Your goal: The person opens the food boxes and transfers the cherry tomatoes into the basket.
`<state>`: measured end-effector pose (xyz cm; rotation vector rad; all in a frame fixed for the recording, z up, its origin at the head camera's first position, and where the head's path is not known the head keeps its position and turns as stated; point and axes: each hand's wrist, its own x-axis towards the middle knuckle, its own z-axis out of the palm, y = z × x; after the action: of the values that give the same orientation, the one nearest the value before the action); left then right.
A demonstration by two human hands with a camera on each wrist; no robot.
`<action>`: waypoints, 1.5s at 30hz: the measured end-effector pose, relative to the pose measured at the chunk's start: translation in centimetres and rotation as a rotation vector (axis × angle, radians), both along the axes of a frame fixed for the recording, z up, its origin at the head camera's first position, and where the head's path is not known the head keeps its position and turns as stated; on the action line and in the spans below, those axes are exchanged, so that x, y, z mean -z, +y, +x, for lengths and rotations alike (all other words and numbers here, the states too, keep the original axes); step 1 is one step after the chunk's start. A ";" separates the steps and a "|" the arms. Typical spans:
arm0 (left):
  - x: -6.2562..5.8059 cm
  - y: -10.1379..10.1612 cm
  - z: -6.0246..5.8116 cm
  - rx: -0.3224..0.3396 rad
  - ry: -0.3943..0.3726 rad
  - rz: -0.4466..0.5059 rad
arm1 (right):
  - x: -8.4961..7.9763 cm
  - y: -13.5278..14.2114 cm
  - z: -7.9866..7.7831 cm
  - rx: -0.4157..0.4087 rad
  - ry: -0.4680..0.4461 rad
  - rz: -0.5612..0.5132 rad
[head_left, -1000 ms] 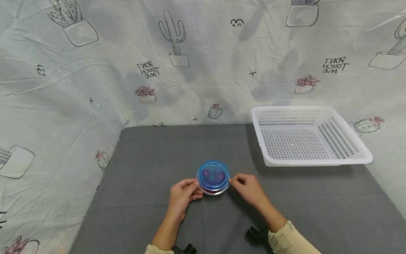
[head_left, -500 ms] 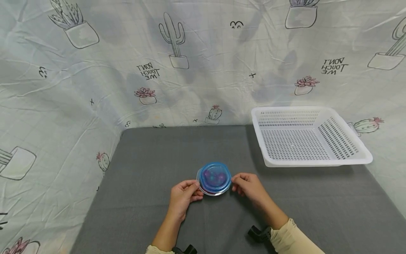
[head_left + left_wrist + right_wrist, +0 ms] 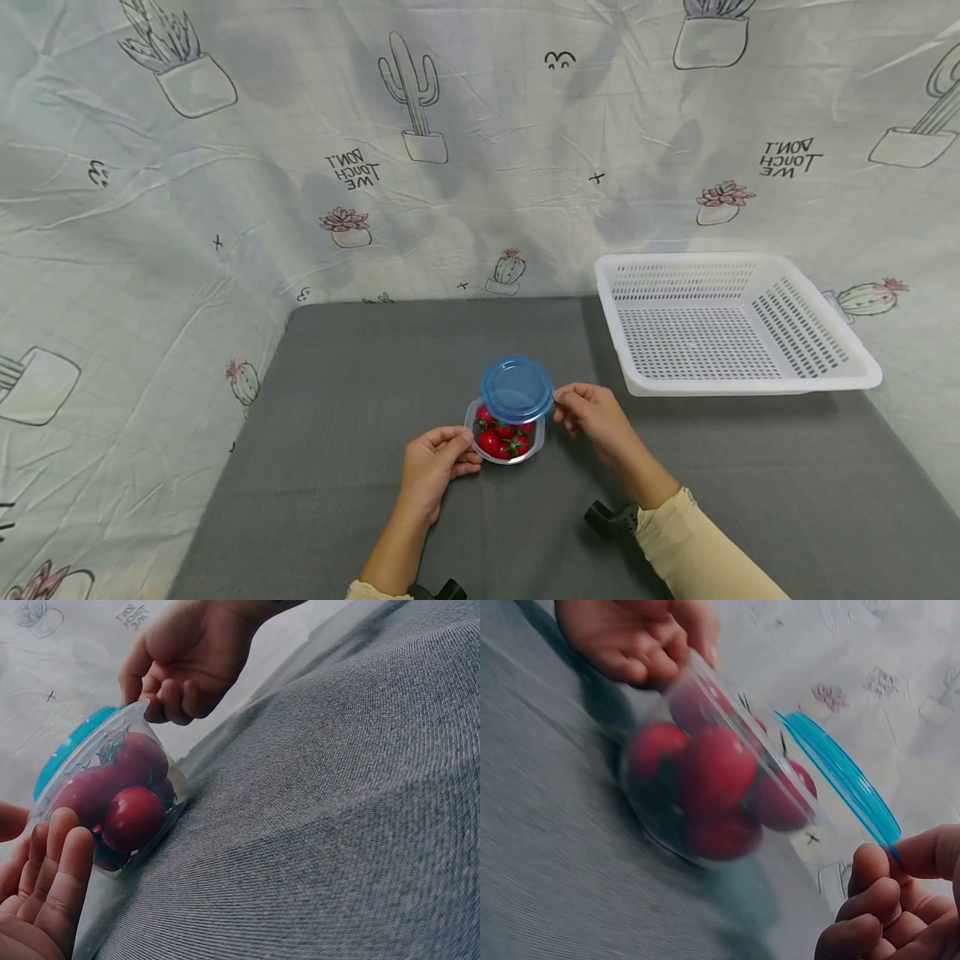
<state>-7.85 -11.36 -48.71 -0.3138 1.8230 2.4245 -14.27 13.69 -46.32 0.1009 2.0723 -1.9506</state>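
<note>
The right hand (image 3: pixel 596 417) pinches the blue lid (image 3: pixel 517 388), just lifted clear, so the tomatoes (image 3: pixel 489 442) lie exposed. The left hand (image 3: pixel 435 467) grips the container (image 3: pixel 507 461) by its left side, near-left of the basket (image 3: pixel 750 385).

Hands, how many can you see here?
2: the left hand holds the clear container, and the right hand pinches the blue lid.

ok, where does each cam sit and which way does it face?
Head: on the head, facing forward and down at white basket, blue lid and clear tub of tomatoes; left hand, right hand and forearms show.
Left wrist: on that wrist, facing the tub's side; left hand near, right hand beyond.
Right wrist: on that wrist, facing tub and lid; right hand near, left hand beyond.
Shared: both wrist views show tub, lid, tomatoes.
</note>
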 end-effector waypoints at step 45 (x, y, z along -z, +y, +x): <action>0.0 -0.2 0.0 -0.019 -0.040 0.002 | 1.5 -4.3 -7.5 0.069 0.008 0.541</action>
<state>-7.80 -11.58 -48.70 -0.3780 1.8097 2.4139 -21.78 9.41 -47.85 0.2793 2.5742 -1.3710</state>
